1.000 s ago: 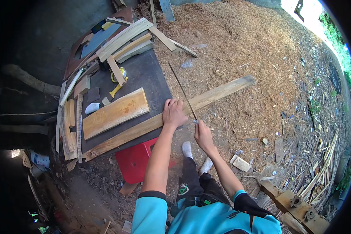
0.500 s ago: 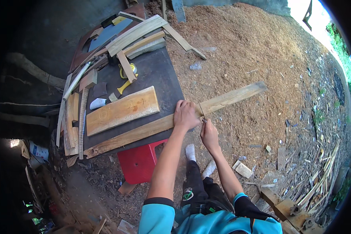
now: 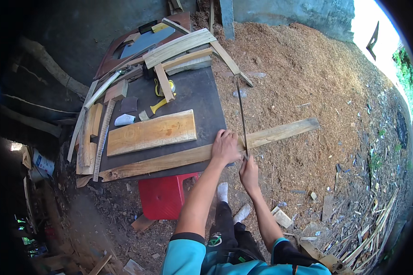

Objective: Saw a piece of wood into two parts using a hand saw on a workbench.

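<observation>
A long wooden plank [image 3: 165, 159] lies along the near edge of the dark-topped table [image 3: 197, 91], its right end sticking out past the table's side. Where the plank leaves the tabletop, my left hand [image 3: 226, 147] grips it from above, fingers over its far edge. Just right of that, my right hand [image 3: 249, 175] is closed round the handle of a saw [image 3: 242, 110]. The thin dark blade appears nearly edge-on, crossing the plank and pointing away from me. My fingers hide most of the handle. A shorter, wider board [image 3: 151, 132] rests behind the plank.
On the table are a yellow-handled brush [image 3: 158, 106], a tape measure [image 3: 171, 86], sandpaper [image 3: 129, 104] and several wood pieces [image 3: 179, 48]. A red stool [image 3: 160, 197] stands under the near edge. Sawdust [image 3: 289, 82] and wood scraps cover the floor.
My right hand and the saw have shifted; much more of the blade now shows beyond the plank. My left hand stays on the plank. The view has tilted slightly.
</observation>
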### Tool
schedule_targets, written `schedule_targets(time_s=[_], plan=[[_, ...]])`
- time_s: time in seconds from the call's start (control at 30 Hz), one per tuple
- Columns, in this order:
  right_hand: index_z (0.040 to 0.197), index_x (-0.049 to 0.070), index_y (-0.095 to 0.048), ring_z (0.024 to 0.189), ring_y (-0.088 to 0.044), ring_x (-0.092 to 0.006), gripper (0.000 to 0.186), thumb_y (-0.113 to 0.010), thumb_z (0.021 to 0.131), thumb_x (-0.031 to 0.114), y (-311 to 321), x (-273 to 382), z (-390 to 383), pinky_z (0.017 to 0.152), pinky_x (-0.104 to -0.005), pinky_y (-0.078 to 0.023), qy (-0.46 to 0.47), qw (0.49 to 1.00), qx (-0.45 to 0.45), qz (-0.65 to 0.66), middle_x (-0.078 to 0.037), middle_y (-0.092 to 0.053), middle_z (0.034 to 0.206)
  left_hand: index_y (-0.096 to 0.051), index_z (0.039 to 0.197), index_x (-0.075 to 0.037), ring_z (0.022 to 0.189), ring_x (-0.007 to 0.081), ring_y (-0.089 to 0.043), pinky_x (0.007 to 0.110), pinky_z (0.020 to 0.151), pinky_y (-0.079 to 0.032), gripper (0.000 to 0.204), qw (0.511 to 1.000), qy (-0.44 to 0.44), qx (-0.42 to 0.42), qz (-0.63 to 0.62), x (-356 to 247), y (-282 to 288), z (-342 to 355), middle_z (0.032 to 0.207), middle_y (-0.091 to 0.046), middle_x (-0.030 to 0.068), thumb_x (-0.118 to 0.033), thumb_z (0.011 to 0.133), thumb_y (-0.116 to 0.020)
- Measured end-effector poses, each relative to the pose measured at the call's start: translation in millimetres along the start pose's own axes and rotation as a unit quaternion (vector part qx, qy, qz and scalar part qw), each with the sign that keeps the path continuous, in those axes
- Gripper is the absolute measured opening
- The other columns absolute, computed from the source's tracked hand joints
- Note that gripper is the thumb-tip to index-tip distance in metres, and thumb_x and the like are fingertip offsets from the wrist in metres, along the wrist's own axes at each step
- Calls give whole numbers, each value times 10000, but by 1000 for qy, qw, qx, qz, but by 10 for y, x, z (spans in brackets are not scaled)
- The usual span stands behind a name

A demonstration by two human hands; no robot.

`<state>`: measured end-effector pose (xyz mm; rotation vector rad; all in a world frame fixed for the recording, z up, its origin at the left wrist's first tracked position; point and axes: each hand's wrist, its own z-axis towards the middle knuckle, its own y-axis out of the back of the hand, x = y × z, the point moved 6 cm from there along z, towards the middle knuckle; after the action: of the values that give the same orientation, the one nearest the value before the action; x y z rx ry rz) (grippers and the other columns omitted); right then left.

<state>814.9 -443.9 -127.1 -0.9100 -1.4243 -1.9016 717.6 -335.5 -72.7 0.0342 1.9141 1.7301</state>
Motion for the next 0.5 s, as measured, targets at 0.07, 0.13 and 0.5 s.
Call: schedule_targets(time_s=[0.07,0.13,0.5], plan=[[1006,-78,-458,569,-550,-445,187,-478,836,-5,-2,-186,-537,477,-503,-403,-58,998,23,29,-283,-527,606,-566,941,-23,1110,231,-491,356,1023,-260,422,999,-15,-26,14,61,-36,-49,997,-603,142,-171,555,-651],[908,-44,-460,574,-514,-444,74,-470,875,21,19,-302,-893,488,-484,-362,-55,997,-9,50,-262,-514,636,-566,938,-21,1116,231,-488,355,1027,-257,420,1000,-9,-19,17,121,-39,10,998,-603,144,-173,555,-647],[872,-51,-431,564,-534,-458,82,-465,859,23,176,68,-579,474,-517,-376,-103,994,39,18,-281,-512,585,-572,931,-10,1111,238,-492,352,1024,-264,412,1000,-7,-2,15,48,-84,-52,1004,-610,148,-159,555,-651]])
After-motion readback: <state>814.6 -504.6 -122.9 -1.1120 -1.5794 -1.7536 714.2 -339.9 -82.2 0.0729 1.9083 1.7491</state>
